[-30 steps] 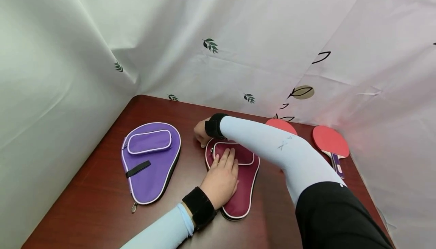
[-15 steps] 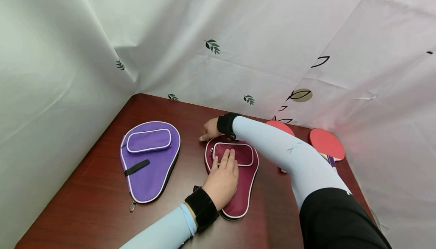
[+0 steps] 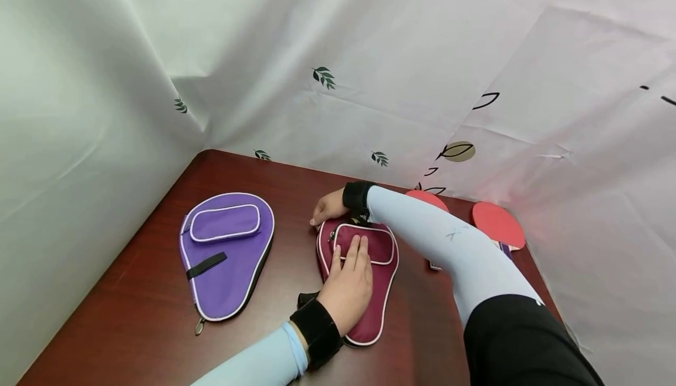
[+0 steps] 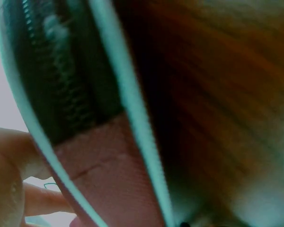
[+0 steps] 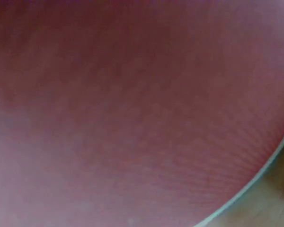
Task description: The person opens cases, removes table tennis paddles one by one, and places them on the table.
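Observation:
A maroon table tennis paddle case (image 3: 376,292) with white piping and a front pocket lies on the table. My left hand (image 3: 345,286) rests on it with straight fingers, over its lower left and the pocket. My right hand (image 3: 328,205) reaches across to its upper left rim, curled fingers pinching at the zippered edge; the pull itself is hidden. In the left wrist view the case's side wall shows zipper teeth (image 4: 68,80) ending at a maroon fabric strip (image 4: 111,165). The right wrist view is filled by blurred maroon cloth (image 5: 142,113).
A purple paddle case (image 3: 227,277) with a metal clip (image 3: 199,327) lies to the left. One red paddle (image 3: 499,224) is at the right; another red paddle (image 3: 426,197) is partly hidden behind my right arm. A white curtain (image 3: 274,69) borders the brown table (image 3: 132,304).
My right hand has shifted slightly right along the top left of the maroon case. My left hand stays laid on the case. The view has tilted a little.

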